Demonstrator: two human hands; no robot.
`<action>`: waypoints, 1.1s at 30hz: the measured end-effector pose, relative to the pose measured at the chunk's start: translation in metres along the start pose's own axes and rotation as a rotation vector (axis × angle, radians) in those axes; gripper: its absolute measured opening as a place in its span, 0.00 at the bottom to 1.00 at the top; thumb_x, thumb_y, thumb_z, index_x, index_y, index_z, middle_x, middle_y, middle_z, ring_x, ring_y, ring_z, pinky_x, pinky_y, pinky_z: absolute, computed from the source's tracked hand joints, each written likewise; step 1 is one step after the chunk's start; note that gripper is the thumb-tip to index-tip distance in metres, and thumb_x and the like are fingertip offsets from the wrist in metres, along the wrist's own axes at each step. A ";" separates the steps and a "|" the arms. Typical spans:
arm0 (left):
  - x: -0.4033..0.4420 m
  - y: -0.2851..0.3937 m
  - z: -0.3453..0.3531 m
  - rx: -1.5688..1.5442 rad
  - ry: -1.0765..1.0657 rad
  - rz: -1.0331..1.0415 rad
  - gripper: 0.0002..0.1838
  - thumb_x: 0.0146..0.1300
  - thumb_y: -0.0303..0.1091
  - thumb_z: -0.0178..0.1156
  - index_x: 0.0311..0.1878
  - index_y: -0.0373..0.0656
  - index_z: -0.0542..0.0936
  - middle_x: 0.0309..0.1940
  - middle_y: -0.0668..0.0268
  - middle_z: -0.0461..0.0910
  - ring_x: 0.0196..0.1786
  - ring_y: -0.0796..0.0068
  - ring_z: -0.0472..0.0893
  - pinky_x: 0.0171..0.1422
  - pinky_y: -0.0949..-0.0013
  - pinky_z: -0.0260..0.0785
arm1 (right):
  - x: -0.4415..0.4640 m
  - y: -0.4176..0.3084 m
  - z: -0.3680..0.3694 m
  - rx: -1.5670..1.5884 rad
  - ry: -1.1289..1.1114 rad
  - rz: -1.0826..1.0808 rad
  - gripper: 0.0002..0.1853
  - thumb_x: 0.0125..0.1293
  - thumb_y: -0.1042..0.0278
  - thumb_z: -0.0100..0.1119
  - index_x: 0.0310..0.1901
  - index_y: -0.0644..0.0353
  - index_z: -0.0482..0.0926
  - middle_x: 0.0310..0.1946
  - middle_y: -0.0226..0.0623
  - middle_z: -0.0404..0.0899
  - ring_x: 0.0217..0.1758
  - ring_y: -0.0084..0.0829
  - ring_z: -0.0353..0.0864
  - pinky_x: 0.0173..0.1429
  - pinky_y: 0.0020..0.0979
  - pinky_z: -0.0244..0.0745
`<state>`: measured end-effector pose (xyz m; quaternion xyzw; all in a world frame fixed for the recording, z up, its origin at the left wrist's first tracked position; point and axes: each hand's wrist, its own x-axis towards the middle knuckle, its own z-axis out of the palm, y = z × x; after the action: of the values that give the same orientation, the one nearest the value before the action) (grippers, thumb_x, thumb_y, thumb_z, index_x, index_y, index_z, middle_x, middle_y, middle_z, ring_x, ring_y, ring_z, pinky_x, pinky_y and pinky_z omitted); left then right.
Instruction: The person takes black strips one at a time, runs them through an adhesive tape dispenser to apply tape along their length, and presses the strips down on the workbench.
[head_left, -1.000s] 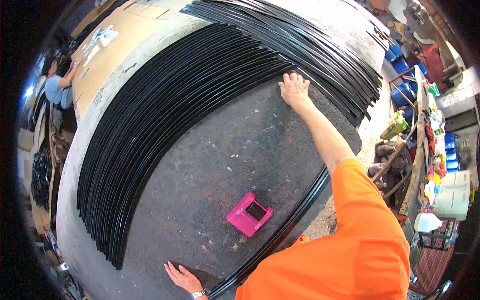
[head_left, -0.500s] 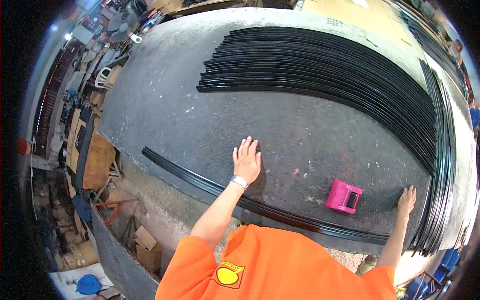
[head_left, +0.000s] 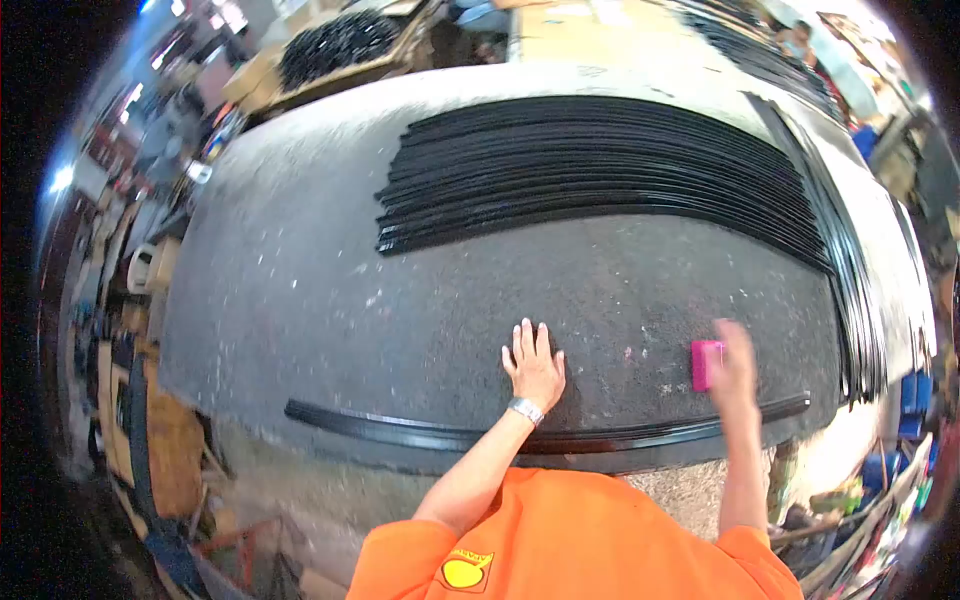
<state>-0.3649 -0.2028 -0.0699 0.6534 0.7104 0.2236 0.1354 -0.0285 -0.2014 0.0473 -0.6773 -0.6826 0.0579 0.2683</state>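
The left hand lies with fingers spread and nothing in them on the dark table. The fingers of the right hand are over the pink box, partly covering it (the hand is blurred, so I cannot tell whether they grip it). A watch circles the left wrist. Nearer the orange shirt run a few black strips; beyond the hands lies a broad, curved row of strips.
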 end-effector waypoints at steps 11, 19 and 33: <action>-0.027 -0.064 -0.079 -0.298 -0.148 0.225 0.26 0.61 0.33 0.68 0.63 0.44 0.78 0.77 0.47 0.61 0.73 0.45 0.70 0.73 0.43 0.64 | -0.044 -0.163 0.190 0.627 -0.173 0.275 0.28 0.71 0.67 0.65 0.71 0.60 0.72 0.44 0.40 0.79 0.47 0.32 0.80 0.56 0.33 0.77; -0.037 -0.069 -0.097 -0.036 -0.449 0.287 0.34 0.65 0.36 0.67 0.73 0.38 0.68 0.80 0.42 0.55 0.83 0.41 0.55 0.82 0.37 0.53 | -0.074 -0.121 0.177 0.815 -0.107 0.433 0.28 0.72 0.66 0.64 0.72 0.61 0.70 0.37 0.28 0.76 0.39 0.22 0.73 0.48 0.28 0.74; -0.038 -0.071 -0.098 -0.023 -0.422 0.344 0.35 0.64 0.37 0.68 0.72 0.38 0.69 0.79 0.43 0.59 0.81 0.40 0.58 0.81 0.39 0.56 | -0.061 -0.180 0.194 1.025 -0.355 0.570 0.18 0.78 0.55 0.56 0.58 0.57 0.84 0.35 0.29 0.82 0.35 0.21 0.80 0.36 0.28 0.79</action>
<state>-0.4700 -0.2570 -0.0245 0.7950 0.5425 0.1104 0.2480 -0.2798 -0.2183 -0.0555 -0.5979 -0.3939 0.5604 0.4163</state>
